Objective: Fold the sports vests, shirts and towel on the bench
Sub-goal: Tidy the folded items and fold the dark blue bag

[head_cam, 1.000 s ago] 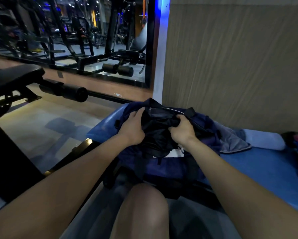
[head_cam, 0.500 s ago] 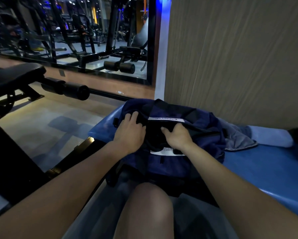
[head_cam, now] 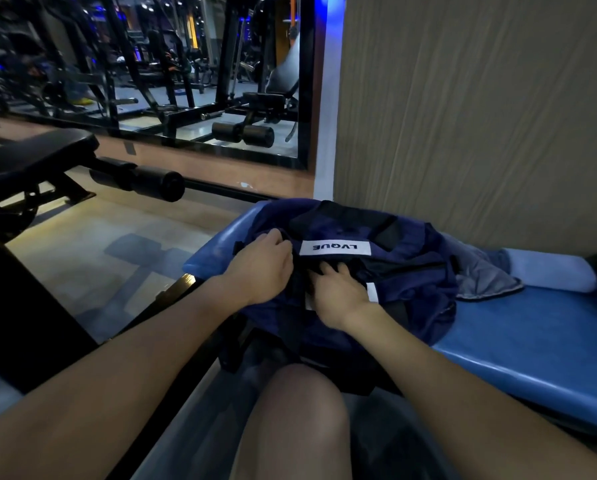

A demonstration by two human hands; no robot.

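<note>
Bag [head_cam: 342, 271] of navy fabric with a white LVQUE label [head_cam: 335, 248] sits at the left end of the blue bench [head_cam: 532, 341], and something dark is bunched in its opening, probably one of the black garments [head_cam: 324, 268], hard to tell in this light. Left hand [head_cam: 260, 268] has fingers curled over the bag's edge. Right hand [head_cam: 338, 296] reaches into the opening, fingers buried in the dark cloth. A grey towel [head_cam: 484, 275] lies crumpled just beside the bag, toward the bench's back edge.
</note>
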